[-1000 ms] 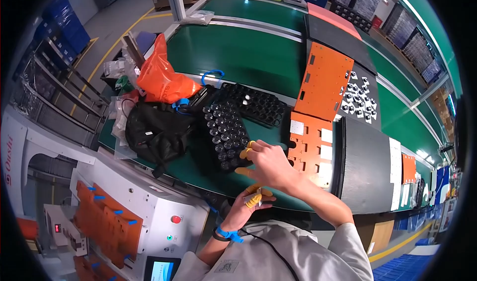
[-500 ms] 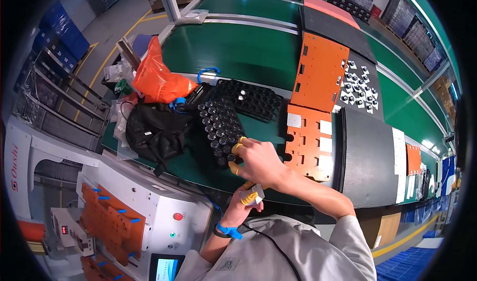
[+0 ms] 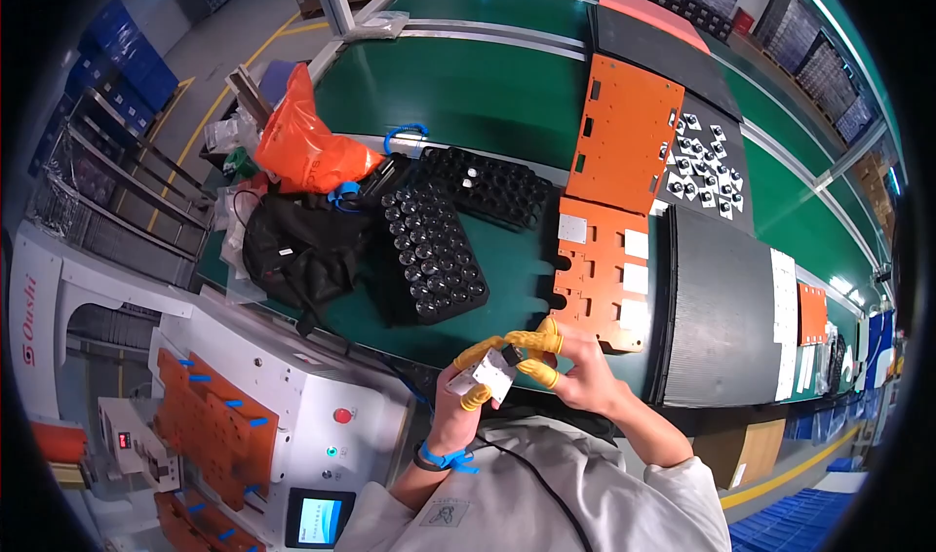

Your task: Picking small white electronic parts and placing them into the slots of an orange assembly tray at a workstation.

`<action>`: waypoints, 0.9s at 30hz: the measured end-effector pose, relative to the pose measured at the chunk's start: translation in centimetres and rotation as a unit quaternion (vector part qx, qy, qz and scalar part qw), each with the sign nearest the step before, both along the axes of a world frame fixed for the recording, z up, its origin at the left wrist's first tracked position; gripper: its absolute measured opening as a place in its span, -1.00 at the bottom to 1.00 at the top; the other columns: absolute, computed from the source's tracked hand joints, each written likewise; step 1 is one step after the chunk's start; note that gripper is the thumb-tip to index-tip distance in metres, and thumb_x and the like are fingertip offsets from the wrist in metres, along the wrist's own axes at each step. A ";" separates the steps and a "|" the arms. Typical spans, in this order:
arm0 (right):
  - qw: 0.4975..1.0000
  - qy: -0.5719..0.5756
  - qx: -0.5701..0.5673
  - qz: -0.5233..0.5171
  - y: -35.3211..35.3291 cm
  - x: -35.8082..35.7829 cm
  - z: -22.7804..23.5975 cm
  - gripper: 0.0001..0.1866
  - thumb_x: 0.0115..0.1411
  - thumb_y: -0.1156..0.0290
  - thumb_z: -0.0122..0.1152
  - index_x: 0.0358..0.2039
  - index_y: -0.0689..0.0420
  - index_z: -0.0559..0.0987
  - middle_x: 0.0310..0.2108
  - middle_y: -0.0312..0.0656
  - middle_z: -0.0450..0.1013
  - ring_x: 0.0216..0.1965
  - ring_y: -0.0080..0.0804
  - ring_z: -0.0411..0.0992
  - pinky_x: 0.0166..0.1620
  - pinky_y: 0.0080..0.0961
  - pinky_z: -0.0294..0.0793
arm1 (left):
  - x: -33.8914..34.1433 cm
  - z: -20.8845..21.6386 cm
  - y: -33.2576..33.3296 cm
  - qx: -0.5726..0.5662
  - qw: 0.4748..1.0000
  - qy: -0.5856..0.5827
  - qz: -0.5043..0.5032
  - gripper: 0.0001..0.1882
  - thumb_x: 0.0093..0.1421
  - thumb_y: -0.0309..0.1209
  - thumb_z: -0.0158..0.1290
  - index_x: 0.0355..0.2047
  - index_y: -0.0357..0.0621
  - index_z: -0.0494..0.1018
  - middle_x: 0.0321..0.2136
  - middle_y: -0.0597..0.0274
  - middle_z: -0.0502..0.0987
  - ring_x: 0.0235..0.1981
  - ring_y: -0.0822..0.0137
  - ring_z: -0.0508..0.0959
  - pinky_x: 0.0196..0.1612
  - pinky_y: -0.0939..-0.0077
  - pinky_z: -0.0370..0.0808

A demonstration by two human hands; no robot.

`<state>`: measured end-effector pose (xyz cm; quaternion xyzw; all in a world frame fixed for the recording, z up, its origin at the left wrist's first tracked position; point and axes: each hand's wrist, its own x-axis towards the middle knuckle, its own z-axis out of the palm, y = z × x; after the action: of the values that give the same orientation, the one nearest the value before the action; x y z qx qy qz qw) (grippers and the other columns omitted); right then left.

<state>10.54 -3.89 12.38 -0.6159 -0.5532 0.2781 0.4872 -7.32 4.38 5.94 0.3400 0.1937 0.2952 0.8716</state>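
Change since earlier: both hands now drawn back from the black tray toward the body, meeting over the near edge of the desk (image 3: 507,94); right hand no longer reaching out over the orange panel.

Left hand (image 3: 466,396): rising from the lower edge, wearing yellow fingertip covers and a blue band at the wrist; fingers (image 3: 478,354) curled closed around a small white block.

Right hand (image 3: 575,372): coming in from the right, also wearing yellow covers; fingers (image 3: 534,341) pinching closed on the top end of the same block.

Small white block (image 3: 490,373): gripped between both hands, close to the chest, just past the near desk edge, with a small dark part on its upper end.

Black tray (image 3: 434,255): lying on the green desk ahead of the hands, filled with rows of dark round parts, well apart from the block.

Second black tray (image 3: 492,186): sitting behind the first, touching or overlapping it, mostly empty cells.

Near orange panel (image 3: 600,274): lying flat just beyond the right hand, showing cut-outs and pale rectangles.

Far orange panel (image 3: 624,133): lying farther back, next to a dark sheet carrying small white parts.

Black ribbed mat (image 3: 721,313): stretching along the right of the near panel.

Black bag (image 3: 292,250): slumping at the left desk end, beside an orange plastic bag (image 3: 312,147).

White machine (image 3: 273,415): standing below the desk at left, showing a red button and a small lit screen.
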 end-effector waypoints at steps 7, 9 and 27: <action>0.999 0.049 -0.006 0.010 -0.7 0.2 -0.2 -0.67 0.21 0.44 0.29 -0.01 0.23 0.59 -0.38 -0.17 0.44 -0.38 -0.34 0.39 -0.27 -0.46 0.39 | -0.3 1.4 -0.8 0.042 0.999 0.028 0.011 -0.27 0.08 -0.11 0.35 0.14 -0.32 0.41 -0.18 0.28 0.59 -0.31 0.54 0.54 -0.42 0.67 0.46; 0.999 0.040 -0.015 0.008 -1.1 0.3 0.0 -0.67 0.21 0.44 0.29 -0.02 0.24 0.59 -0.38 -0.15 0.45 -0.38 -0.31 0.40 -0.27 -0.45 0.40 | -0.2 1.7 -0.9 0.047 0.998 0.029 0.015 -0.30 0.10 -0.13 0.34 0.13 -0.32 0.42 -0.19 0.29 0.59 -0.33 0.54 0.54 -0.42 0.68 0.46; 0.992 -0.119 -0.032 -0.021 -2.2 1.2 1.9 -0.70 0.10 0.54 0.29 -0.11 0.22 0.62 -0.34 -0.08 0.48 -0.36 -0.07 0.47 -0.30 -0.28 0.47 | 2.2 2.5 -2.8 0.248 0.953 0.136 0.110 -0.35 0.04 -0.52 0.36 0.16 -0.29 0.42 -0.24 0.35 0.62 -0.37 0.65 0.46 -0.20 0.68 0.46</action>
<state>11.73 -6.11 14.28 -0.6714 -0.5851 0.2095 0.4037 -5.14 1.54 8.49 0.5591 0.2678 0.3792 0.6870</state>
